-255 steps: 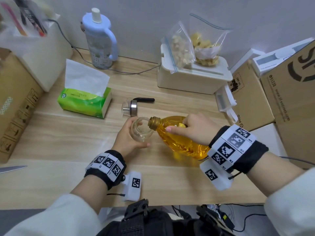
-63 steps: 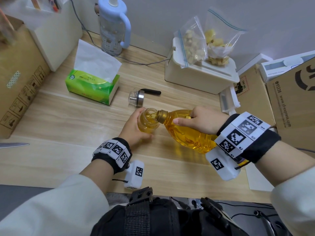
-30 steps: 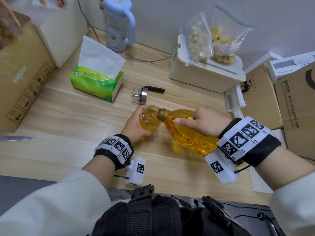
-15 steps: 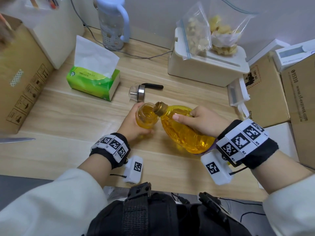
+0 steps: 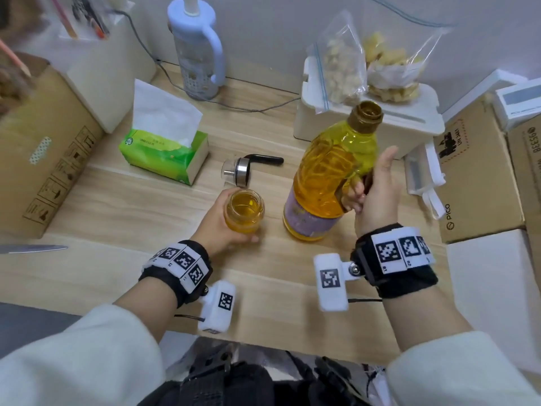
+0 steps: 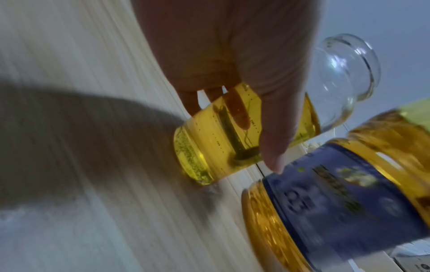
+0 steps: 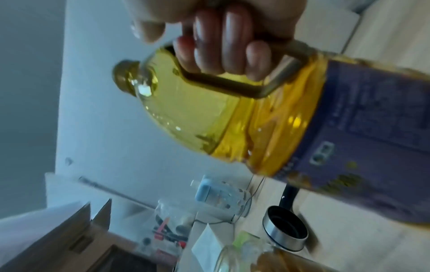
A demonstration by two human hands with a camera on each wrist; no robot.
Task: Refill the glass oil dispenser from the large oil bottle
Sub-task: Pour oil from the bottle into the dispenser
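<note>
Left hand wraps the glass oil dispenser, which stands upright on the wooden table, oil up to about its shoulder, neck open. Right hand grips the handle of the large oil bottle, 4 fingers curled through it. Bottle is upright, uncapped, just right of the dispenser, not touching it; can't tell if its base is on the table. Dispenser cap lies on its side just behind the dispenser, beside the green tissue box.
</note>
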